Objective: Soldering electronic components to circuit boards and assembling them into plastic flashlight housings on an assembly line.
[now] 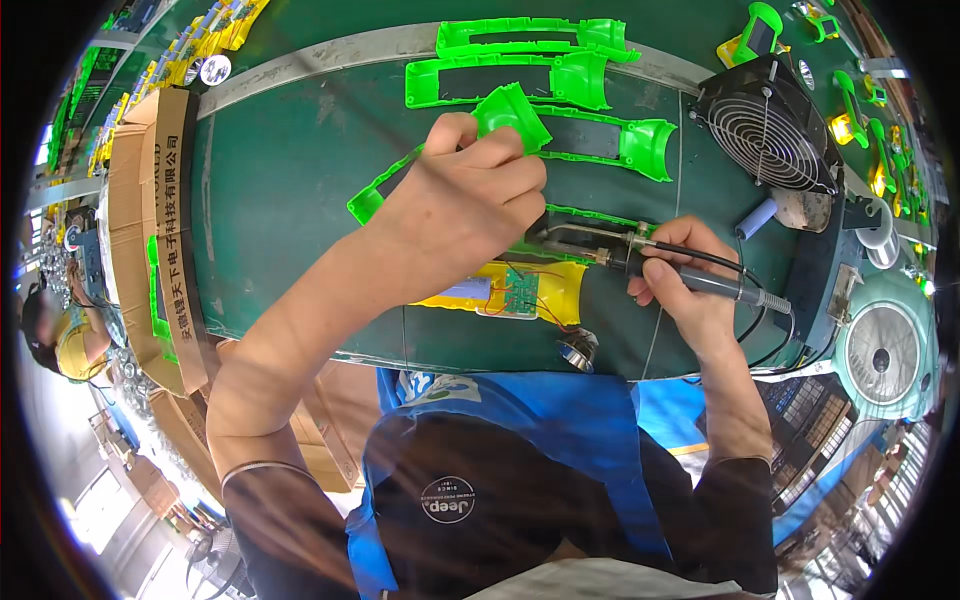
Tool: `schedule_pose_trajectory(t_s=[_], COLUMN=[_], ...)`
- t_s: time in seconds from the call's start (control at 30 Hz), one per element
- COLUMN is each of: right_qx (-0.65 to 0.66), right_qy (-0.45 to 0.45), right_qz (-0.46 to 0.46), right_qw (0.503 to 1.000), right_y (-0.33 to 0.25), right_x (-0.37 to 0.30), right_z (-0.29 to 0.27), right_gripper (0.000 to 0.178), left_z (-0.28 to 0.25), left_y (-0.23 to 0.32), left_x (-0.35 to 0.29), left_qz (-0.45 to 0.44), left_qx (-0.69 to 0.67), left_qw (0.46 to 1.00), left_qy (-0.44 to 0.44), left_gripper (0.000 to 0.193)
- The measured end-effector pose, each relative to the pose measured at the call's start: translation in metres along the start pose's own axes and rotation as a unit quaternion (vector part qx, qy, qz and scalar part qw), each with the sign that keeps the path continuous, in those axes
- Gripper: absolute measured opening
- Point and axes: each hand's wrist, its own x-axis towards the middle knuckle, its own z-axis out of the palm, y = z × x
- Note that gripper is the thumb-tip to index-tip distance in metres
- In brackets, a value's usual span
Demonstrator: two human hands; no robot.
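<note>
Soldering iron [715, 285] clamped in right grip [705, 312], tip unclear; left grip [470, 190] clamped on part-hidden green shell [512, 113].

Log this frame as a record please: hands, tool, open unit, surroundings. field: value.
left hand: fingers curled at an angled green shell; grip partly hidden
right hand: holding soldering iron
iron tip: near left hand; contact unclear
open unit: yellow shell with circuit board and battery cell
near edge: silver reflector
back: more green shells
right side: black fan, loose cell
left side: cardboard box
</note>
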Motion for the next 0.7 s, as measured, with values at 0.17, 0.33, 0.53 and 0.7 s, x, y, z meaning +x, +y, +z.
schedule_pose_trajectory(t_s=[0.17,0.33,0.53,0.7], right_qx=[-0.005,0.081,0.024,0.032], right_qy=[0.000,0.004,0.103,0.100], right_qz=[0.010,-0.068,-0.079,-0.101], right_qw=[1.000,0.994,0.991,0.989], right_y=[0.002,0.008,0.019,0.026], right_x=[-0.002,-0.011,-0.019,-0.017], right_z=[-0.005,-0.017,-0.021,-0.024], right_gripper=[0.016,0.018,0.038,0.040], left_z=[0.002,0.003,0.004,0.001], left_y=[0.000,0.000,0.001,0.003], left_x=[-0.001,-0.001,0.000,0.002], left_qz=[-0.001,0.001,0.012,-0.001], left_qx=[0.001,0.003,0.002,0.011], left_qw=[1.000,1.000,1.000,1.000], left_qy=[0.004,0.005,0.006,-0.004], left_gripper=[0.015,0.016,0.018,0.017])
